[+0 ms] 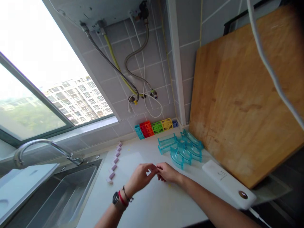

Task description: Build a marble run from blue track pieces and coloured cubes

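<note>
My left hand (142,174), with a watch and bracelets on the wrist, is closed in a pinch, its thumb and finger forming a small loop. The closed fingertips of my right hand (168,173) meet it above the white counter (147,205). Anything between the fingers is too small or hidden to make out. Beyond the right hand lie several translucent blue track pieces, curved ones (177,156) and straight ones (166,142). To the left, small light purple blocks (114,167) form a slanting row. Against the wall stands a line of coloured plastic blocks (156,127) in blue, red, green and yellow.
A sink (71,196) with a curved faucet (45,142) is at the left, below a window. At the right, a long white device (228,183) with a cable lies before a leaning wooden board (242,95). Hoses (114,60) hang from a unit overhead.
</note>
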Motion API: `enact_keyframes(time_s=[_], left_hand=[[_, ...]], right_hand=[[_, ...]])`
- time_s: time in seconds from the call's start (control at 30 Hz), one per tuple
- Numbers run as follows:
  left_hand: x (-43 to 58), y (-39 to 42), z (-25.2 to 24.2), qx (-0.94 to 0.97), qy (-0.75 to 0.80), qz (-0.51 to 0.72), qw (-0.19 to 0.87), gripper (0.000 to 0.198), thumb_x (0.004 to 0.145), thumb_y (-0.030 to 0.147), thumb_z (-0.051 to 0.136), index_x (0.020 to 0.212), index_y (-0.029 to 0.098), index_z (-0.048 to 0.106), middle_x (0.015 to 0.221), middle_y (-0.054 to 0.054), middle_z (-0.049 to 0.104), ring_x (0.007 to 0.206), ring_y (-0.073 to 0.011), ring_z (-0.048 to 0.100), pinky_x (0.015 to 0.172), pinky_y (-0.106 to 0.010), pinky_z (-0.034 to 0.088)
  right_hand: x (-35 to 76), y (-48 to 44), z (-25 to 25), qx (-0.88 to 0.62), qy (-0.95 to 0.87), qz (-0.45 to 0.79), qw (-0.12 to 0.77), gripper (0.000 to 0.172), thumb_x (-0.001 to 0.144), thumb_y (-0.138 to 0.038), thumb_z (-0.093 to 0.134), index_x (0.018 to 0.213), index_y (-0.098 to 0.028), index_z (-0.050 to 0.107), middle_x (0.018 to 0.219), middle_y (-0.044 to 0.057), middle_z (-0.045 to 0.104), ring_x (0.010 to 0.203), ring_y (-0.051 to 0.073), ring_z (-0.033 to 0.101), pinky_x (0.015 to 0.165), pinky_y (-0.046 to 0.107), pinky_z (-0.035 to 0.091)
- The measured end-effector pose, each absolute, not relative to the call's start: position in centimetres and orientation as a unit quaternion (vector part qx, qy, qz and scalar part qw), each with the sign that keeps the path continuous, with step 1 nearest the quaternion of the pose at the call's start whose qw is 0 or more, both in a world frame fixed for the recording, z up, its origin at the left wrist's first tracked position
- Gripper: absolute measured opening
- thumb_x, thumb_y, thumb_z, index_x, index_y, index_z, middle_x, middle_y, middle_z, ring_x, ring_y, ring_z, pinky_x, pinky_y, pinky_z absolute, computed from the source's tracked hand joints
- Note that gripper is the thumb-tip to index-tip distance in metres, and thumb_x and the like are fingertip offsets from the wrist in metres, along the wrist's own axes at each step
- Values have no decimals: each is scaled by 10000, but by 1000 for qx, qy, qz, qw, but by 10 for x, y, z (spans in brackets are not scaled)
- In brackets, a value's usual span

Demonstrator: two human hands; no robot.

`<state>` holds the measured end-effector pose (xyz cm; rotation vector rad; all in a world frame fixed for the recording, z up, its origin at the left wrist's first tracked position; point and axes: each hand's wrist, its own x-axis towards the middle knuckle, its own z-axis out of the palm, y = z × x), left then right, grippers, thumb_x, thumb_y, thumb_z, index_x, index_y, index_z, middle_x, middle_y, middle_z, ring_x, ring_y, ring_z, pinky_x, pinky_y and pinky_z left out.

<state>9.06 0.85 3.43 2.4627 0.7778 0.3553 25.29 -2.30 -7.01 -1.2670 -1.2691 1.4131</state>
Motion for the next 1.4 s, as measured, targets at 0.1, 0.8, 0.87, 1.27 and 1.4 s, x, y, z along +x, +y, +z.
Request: enact_keyframes(time_s=[0.1, 0.8, 0.87, 1.27, 1.4], left_hand=[[104, 76, 44, 899, 350, 188, 187, 214, 934, 263, 529, 982, 197, 727, 948, -61, 771, 811, -187, 708, 720, -269, 558], [126, 261, 32, 802, 530, 252, 106, 322, 690, 332, 802, 882, 173, 599, 821, -48, 675, 777, -206, 607, 681, -278, 414], [118, 254, 32, 804, 515, 268, 125, 334, 687, 391, 796, 830, 189, 571, 738, 2, 629, 709, -171, 566, 646, -258, 400], [35, 147, 22, 733, 465, 416, 270, 447, 720, 524, 769, 929, 206, 534, 904, -8, 642, 778, -167, 665, 688, -267, 532], [10, 100, 12, 655, 460, 483, 354, 520, 713, 479, 816, 1050, 203, 532, 969, -39, 665, 869, -193, 685, 772, -316, 563]], right_hand=[[250, -25, -71, -522, -515, 537, 416, 161, 891, -289, 594, 814, -167, 663, 545, -45, 595, 418, 79, 481, 454, 189, 360], [244, -37, -59, -580, -596, 406, 379, 159, 872, -295, 604, 820, -208, 727, 669, 6, 709, 630, 147, 627, 602, 228, 395], [245, -36, -59, -579, -597, 408, 377, 157, 871, -294, 605, 822, -208, 727, 663, 6, 708, 632, 149, 627, 608, 230, 399], [249, -33, -63, -562, -594, 427, 387, 190, 895, -308, 580, 814, -180, 695, 607, -5, 661, 590, 142, 608, 612, 228, 421], [250, -35, -62, -554, -584, 443, 394, 223, 905, -359, 577, 820, -180, 678, 614, -4, 642, 577, 143, 573, 586, 236, 418]])
